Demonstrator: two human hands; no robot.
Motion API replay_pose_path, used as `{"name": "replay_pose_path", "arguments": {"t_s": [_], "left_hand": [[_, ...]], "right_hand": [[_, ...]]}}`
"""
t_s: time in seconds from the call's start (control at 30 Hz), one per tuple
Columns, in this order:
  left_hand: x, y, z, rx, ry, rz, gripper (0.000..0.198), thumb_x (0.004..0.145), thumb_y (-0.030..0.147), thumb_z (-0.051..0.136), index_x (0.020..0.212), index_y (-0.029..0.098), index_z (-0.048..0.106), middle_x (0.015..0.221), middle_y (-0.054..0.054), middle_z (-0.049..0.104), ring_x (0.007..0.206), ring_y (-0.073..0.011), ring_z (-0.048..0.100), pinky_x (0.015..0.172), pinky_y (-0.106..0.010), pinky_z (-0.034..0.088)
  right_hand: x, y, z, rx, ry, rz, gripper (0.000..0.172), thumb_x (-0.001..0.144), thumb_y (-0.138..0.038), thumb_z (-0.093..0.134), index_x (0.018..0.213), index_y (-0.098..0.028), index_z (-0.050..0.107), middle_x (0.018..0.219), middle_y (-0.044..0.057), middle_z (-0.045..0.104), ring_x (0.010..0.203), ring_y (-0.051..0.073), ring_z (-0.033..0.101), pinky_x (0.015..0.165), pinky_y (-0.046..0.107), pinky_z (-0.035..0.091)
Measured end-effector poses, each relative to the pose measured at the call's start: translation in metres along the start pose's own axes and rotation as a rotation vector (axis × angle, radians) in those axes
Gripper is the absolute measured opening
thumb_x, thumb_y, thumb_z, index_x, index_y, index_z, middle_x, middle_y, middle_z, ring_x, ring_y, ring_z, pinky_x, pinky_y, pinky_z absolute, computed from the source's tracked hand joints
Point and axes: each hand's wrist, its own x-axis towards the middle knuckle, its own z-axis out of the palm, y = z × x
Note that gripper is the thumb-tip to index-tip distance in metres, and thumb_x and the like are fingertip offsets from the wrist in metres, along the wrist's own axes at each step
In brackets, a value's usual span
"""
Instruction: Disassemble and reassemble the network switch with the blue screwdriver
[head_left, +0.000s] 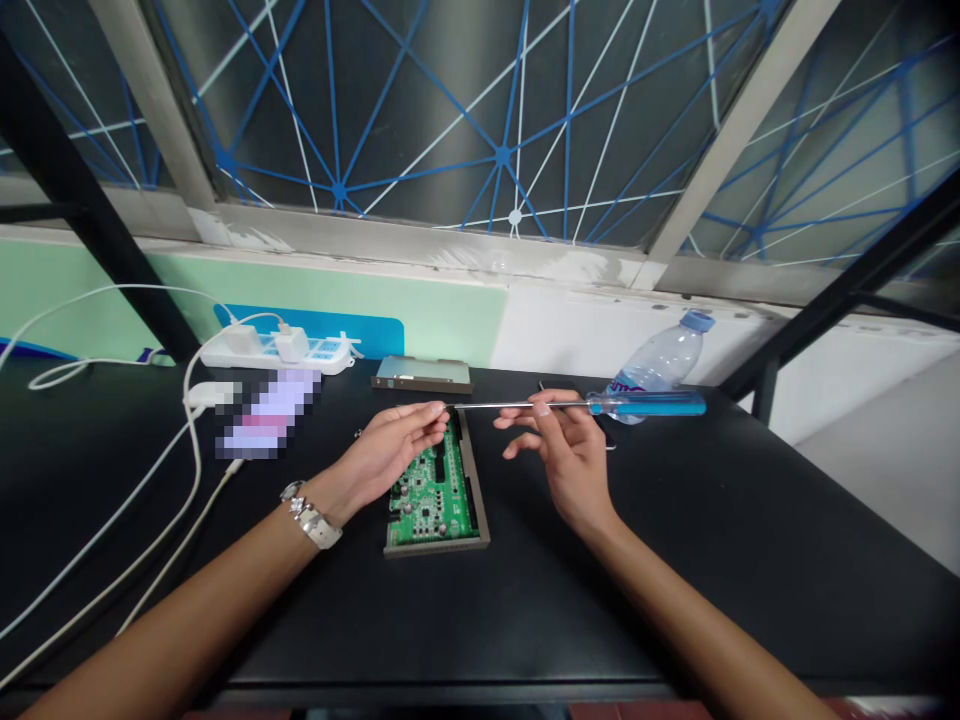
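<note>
From the head camera, the right hand (566,465) has its grip closed on the steel shaft of a blue-handled screwdriver (649,404), pinching it between thumb and forefinger while the other fingers stay loosely curled. The handle sticks out to the right of that grip. The left hand (386,450) is half curled, its fingertips (436,410) touching the shaft's tip; whether that grip has firm hold of the tip or of something tiny there, I cannot tell.

A green circuit board (435,490), set in a metal tray (475,490), lies on the black bench (600,600) just below the left grip, between the two hands. Beyond the left grip lies a flat metal plate (421,375), with a white power strip (274,350) farther off to its left. A pixelated object (266,412) is too blurred to name. White cables (150,510) run along the bench left of that grip. A plastic water bottle (664,355) lies beyond the right grip.
</note>
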Motion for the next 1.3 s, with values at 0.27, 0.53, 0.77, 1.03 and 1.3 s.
{"name": "replay_pose_path", "arguments": {"t_s": [0.27,0.53,0.77,1.03,1.3], "left_hand": [[0.001,-0.004,-0.002,0.140,-0.027,0.130,0.020,0.077,0.030,0.081,0.088,0.013,0.077,0.089,-0.006,0.070,0.084,-0.0129,0.063,0.084,-0.026,0.052],[0.003,0.000,-0.004,0.322,-0.039,0.230,0.021,0.078,0.034,0.078,0.087,0.015,0.076,0.083,-0.006,0.073,0.074,-0.0125,0.064,0.076,-0.027,0.053],[0.017,0.011,-0.007,0.655,-0.068,0.395,0.021,0.077,0.033,0.075,0.084,0.014,0.074,0.079,-0.006,0.074,0.072,-0.0153,0.066,0.071,-0.029,0.053],[0.052,0.034,-0.016,1.168,-0.290,0.445,0.018,0.081,0.034,0.070,0.081,0.016,0.076,0.075,-0.005,0.074,0.071,-0.0191,0.066,0.065,-0.029,0.048],[0.047,0.016,-0.022,1.341,-0.209,0.712,0.013,0.087,0.030,0.067,0.086,0.023,0.078,0.092,-0.007,0.069,0.094,-0.0243,0.060,0.088,-0.037,0.044]], "right_hand": [[0.001,-0.002,0.001,-0.013,0.021,0.005,0.016,0.092,-0.034,0.063,0.094,-0.020,0.058,0.085,0.008,0.074,0.079,0.024,0.074,0.054,0.033,0.059],[0.022,-0.015,0.004,-0.095,-0.058,-0.013,0.023,0.089,-0.040,0.065,0.091,-0.020,0.054,0.076,0.004,0.070,0.068,0.019,0.071,0.058,0.034,0.060],[0.075,-0.040,0.019,-0.410,-0.333,0.013,0.022,0.092,-0.039,0.058,0.087,-0.020,0.049,0.067,0.002,0.066,0.052,0.014,0.064,0.051,0.030,0.056],[0.104,-0.029,0.038,-0.652,-0.634,-0.008,0.008,0.094,-0.026,0.050,0.088,-0.019,0.051,0.067,0.002,0.065,0.051,0.015,0.063,0.051,0.030,0.053],[0.098,-0.007,0.035,-0.780,-0.661,-0.122,0.012,0.095,-0.026,0.048,0.086,-0.020,0.051,0.066,0.001,0.066,0.056,0.015,0.063,0.059,0.030,0.049]]}}
